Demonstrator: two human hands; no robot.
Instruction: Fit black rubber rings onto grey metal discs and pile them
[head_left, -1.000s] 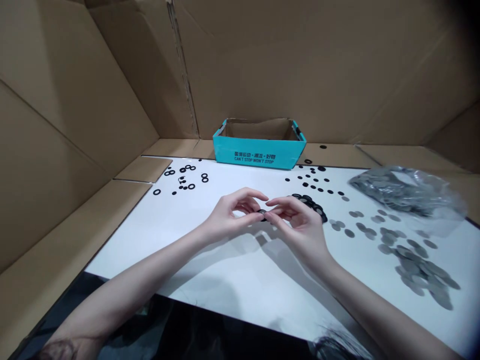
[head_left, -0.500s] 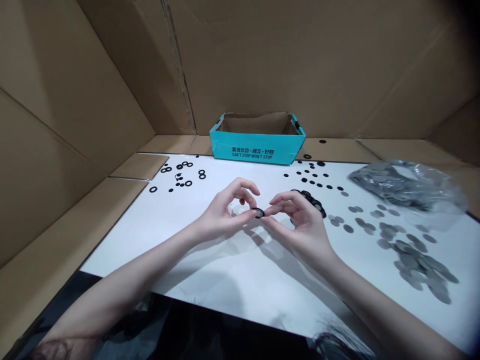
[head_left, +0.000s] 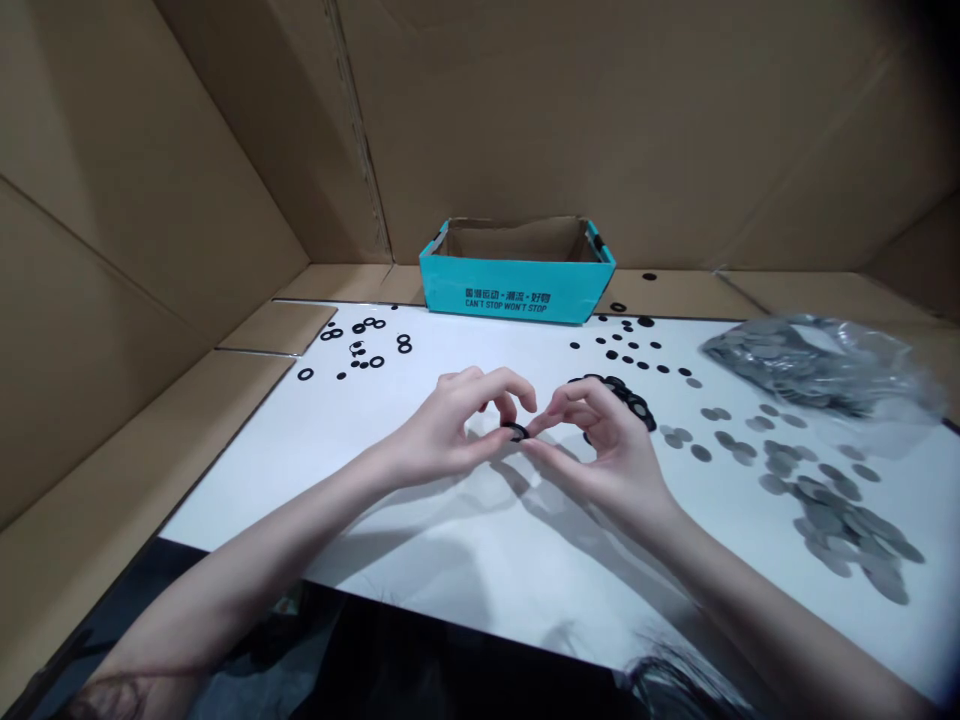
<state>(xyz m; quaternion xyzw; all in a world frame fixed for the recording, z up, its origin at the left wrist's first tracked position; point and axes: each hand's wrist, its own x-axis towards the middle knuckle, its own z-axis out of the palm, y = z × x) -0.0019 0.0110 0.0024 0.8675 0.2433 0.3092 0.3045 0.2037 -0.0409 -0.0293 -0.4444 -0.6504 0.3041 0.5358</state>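
Observation:
My left hand (head_left: 457,425) and my right hand (head_left: 604,440) meet above the middle of the white board (head_left: 465,530). Both pinch one small black ring (head_left: 516,431) between thumb and fingertips, and the other fingers are curled. Just behind my right hand lies a heap of black rings (head_left: 626,395). Whether a grey disc sits inside the held ring is too small to tell.
A teal cardboard box (head_left: 517,285) stands open at the back. Loose black rings (head_left: 364,345) lie at the back left, black dots (head_left: 630,350) at the back right. Grey metal discs (head_left: 817,500) spread on the right, beside a clear bag of discs (head_left: 817,365). Cardboard walls surround the board.
Both hands stayed together on the black ring, shifting slightly while the fingers curled closer around it. The camera tilted a little, so the box sits higher in view.

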